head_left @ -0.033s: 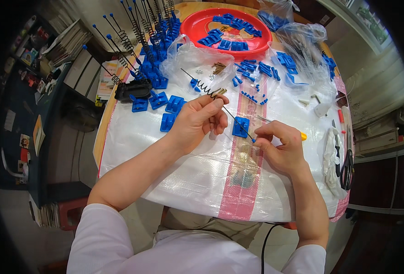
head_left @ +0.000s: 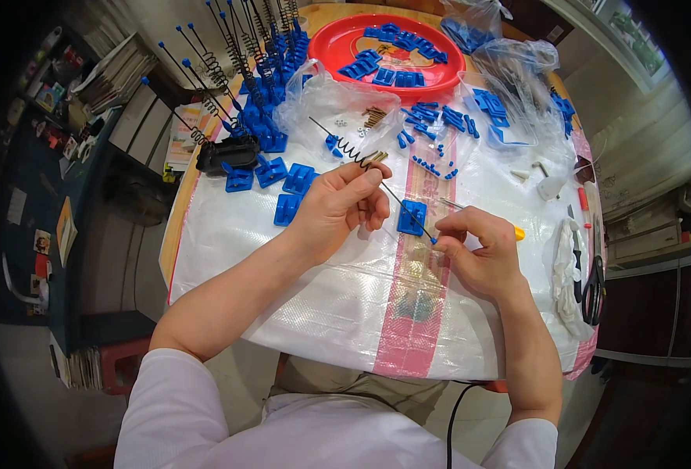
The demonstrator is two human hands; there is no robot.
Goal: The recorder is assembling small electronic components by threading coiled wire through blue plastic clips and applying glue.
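Note:
My left hand pinches a thin black spring rod between thumb and fingers. Its coiled part sticks out beyond the hand toward the far left. At the rod's near right end is a small blue end cap, gripped by the thumb and forefinger of my right hand. Beneath the rod, a blue square base lies on the white sheet. A screwdriver with a yellow handle passes behind my right hand; whether that hand holds it too is hidden. Brass-coloured screws show just beyond my left fingers.
Blue bases with upright spring rods crowd the far left, beside a black tray. A red basin holds blue parts at the back. Plastic bags and blue pieces lie far right; black-handled scissors lie at the right edge.

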